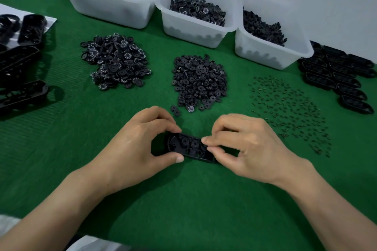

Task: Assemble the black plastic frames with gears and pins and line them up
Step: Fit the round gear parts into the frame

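The left hand (140, 144) has a closed grip on the left end of a black oblong plastic frame (189, 147), thumb on its near edge and curled fingers on its far edge. The right hand (251, 149) pinches the right end between thumb and forefinger. The frame lies low over the green felt tabletop (183, 199), near the middle of the scene. Its open face is up, with round gears seated inside and a rounded left end. Green surface runs open on the near side between the forearms and out to the left. A few stray gears lie just beyond the left fingers, at the near edge of a heap of small black gears (200, 81). Far left of that heap sits a pile of black gears with white markings (117, 61). Thin dark pins (289, 112) are scattered to the right, near the right hand. At the far edge stand three white translucent plastic bins: a large one (106, 6), a middle one (191, 28) and a right one (263, 51), all holding black parts. Black frames lie in rows at the far right (336, 79), and more frames sit at the left edge (20, 67).
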